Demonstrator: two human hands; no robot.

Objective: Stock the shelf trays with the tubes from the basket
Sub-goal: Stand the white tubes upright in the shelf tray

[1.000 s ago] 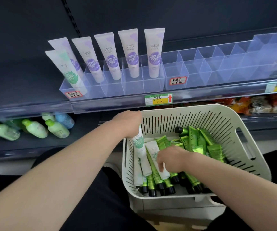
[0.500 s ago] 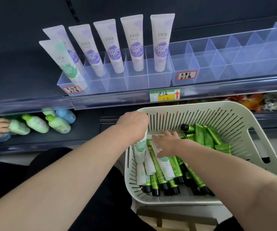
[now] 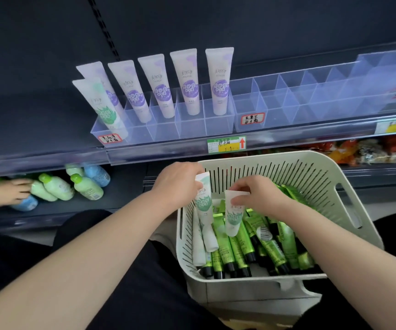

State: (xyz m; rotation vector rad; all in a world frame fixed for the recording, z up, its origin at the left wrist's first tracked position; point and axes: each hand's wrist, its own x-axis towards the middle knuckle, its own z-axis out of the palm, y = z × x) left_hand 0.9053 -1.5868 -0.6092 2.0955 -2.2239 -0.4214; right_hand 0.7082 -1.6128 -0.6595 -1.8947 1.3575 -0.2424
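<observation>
A pale slotted basket (image 3: 349, 198) in front of me holds several bright green tubes (image 3: 240, 248) and white tubes with green leaf labels. My left hand (image 3: 175, 184) grips one white-and-green tube (image 3: 204, 210) by its flat end, cap down, at the basket's left wall. My right hand (image 3: 256, 194) pinches a second white-and-green tube (image 3: 234, 215) upright above the pile. On the shelf, a clear divided tray (image 3: 192, 127) carries several white tubes with purple labels (image 3: 218, 84) and one green-labelled tube (image 3: 101, 106) at its left front.
More clear tray compartments (image 3: 311, 101) run to the right. A yellow price tag (image 3: 226, 145) hangs on the shelf edge. On the lower shelf, another person's hand (image 3: 11, 191) touches green and blue bottles (image 3: 73, 184). Snack packs (image 3: 370, 151) lie lower right.
My right hand has lifted a white-and-green tube out of the pile and holds it upright. My left hand keeps its tube. Another person's hand now reaches the bottles at left.
</observation>
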